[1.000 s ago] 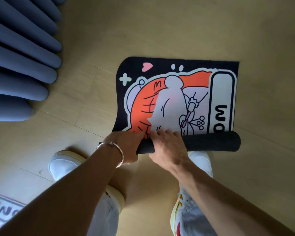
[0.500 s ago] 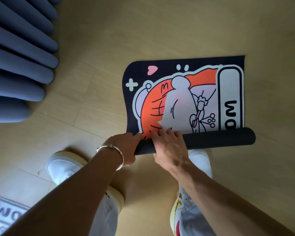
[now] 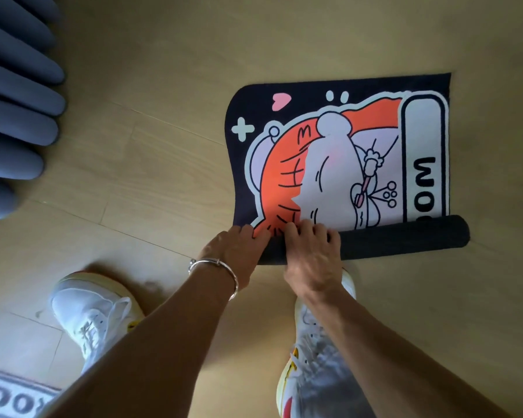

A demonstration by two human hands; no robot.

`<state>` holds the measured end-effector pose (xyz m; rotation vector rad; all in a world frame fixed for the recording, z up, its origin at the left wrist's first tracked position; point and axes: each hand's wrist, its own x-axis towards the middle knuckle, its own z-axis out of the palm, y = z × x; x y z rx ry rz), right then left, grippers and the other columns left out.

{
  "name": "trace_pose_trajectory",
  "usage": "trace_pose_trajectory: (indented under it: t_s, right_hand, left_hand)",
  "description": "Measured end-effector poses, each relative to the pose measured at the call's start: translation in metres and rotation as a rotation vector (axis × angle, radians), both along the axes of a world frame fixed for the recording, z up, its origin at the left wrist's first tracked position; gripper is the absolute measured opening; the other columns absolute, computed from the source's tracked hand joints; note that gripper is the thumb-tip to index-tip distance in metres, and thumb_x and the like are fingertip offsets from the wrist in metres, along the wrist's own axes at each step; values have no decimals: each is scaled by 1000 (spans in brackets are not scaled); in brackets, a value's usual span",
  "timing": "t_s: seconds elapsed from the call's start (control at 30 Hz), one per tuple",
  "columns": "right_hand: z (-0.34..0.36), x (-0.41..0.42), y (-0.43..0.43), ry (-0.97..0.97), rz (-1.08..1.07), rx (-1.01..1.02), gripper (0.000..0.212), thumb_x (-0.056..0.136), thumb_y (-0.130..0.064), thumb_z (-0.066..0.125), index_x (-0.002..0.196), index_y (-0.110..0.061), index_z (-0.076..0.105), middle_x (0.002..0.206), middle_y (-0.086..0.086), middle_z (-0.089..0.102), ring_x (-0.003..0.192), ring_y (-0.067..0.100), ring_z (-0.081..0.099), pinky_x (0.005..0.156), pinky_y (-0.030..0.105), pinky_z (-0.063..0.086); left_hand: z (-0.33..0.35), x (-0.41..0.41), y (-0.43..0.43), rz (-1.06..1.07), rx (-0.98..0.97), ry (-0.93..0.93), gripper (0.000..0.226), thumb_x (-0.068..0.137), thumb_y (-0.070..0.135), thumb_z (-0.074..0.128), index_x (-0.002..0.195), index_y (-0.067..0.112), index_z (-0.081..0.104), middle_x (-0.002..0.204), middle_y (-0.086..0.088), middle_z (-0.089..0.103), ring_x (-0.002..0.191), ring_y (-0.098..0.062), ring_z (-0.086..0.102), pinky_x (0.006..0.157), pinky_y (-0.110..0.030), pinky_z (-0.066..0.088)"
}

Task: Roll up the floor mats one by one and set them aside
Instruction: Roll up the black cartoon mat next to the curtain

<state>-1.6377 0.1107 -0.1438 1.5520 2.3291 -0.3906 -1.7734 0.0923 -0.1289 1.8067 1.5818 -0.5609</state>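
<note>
A dark floor mat (image 3: pixel 329 164) with an orange and white cartoon print lies on the wooden floor, right of centre. Its near end is wound into a dark roll (image 3: pixel 405 239) that spans the mat's width. My left hand (image 3: pixel 239 251), a silver bangle on its wrist, grips the roll's left end, fingers curled over the top. Right beside it, my right hand (image 3: pixel 311 257) lies on the roll with its fingers bent over the top and their tips on the printed face. The roll's right half is uncovered.
Blue-grey curtain folds (image 3: pixel 15 116) hang along the left edge. A second mat (image 3: pixel 9 399) with printed letters shows at the bottom left corner. My two white shoes (image 3: pixel 94 315) stand on the floor just behind the roll. Bare wooden floor (image 3: pixel 163 70) surrounds the mat.
The roll has turned a little further away from me, taking in more of the printed face. Both hands stayed on its left part. The view has shifted, so the mat sits further right.
</note>
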Motion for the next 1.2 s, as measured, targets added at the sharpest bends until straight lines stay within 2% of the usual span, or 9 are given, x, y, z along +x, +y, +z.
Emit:
trace_pose_trajectory:
  t_s: [0.07,0.17,0.33,0.5,0.7,0.87,1.03,1.13,1.2]
  right_hand:
    - [0,0,-1,28,7,-18,44,38,-3,76,78,-8,58,74,15,58,66,35,57,70,45,50]
    - [0,-1,-7,106,42,-26,44,47,-16,81,86,-13,60,77,7,60,70,31,58,77,48,49]
    - [-4,1,-4,161,-48,54,35,53,-20,80,81,-13,60,73,4,60,68,27,57,70,42,47]
    - [-5,2,-2,153,-45,73,34,55,-23,81,79,-15,58,72,4,58,67,26,56,67,39,44]
    - [-10,21,24,44,11,15,35,52,-4,72,85,-6,62,74,13,60,66,33,58,67,40,48]
    - [-8,10,49,80,-1,10,26,50,3,68,73,-6,60,64,12,56,58,32,55,65,43,49]
    - [-4,-7,56,47,111,-54,36,74,-8,66,109,-6,58,96,11,62,89,31,59,89,45,44]
    - [-3,-23,50,76,186,-66,39,75,-9,66,113,-9,56,100,11,60,94,31,56,92,45,41]
    - [-4,-37,41,90,215,-90,36,73,-8,66,108,-10,59,98,10,60,91,31,56,89,45,41]
  left_hand:
    - [0,1,4,-6,-33,-10,75,82,6,59,145,20,20,117,-7,46,107,-25,49,83,-32,43]
    - [3,4,7,-58,-44,-31,74,83,5,58,145,16,21,119,-7,45,108,-24,48,83,-30,42]
    - [7,11,10,-18,18,-103,69,82,8,57,143,16,26,125,-3,42,111,-20,43,91,-28,43]
    - [5,29,20,-53,-3,133,49,87,13,55,131,18,33,123,-4,47,115,-26,47,89,-36,37]
    - [4,17,44,20,-58,250,57,83,15,61,133,22,35,124,-5,49,118,-26,47,91,-37,37]
    - [12,-4,59,44,-42,413,49,86,19,58,130,20,38,117,-5,51,112,-25,52,91,-36,37]
    - [24,-57,44,136,-57,527,39,86,18,54,124,20,42,114,-2,54,108,-22,55,90,-35,37]
    - [26,-82,20,176,-86,580,38,86,20,54,122,21,42,116,0,54,110,-20,54,94,-37,37]
    - [22,-82,4,158,-75,517,46,85,20,55,128,21,37,123,-1,50,115,-21,50,96,-38,38]
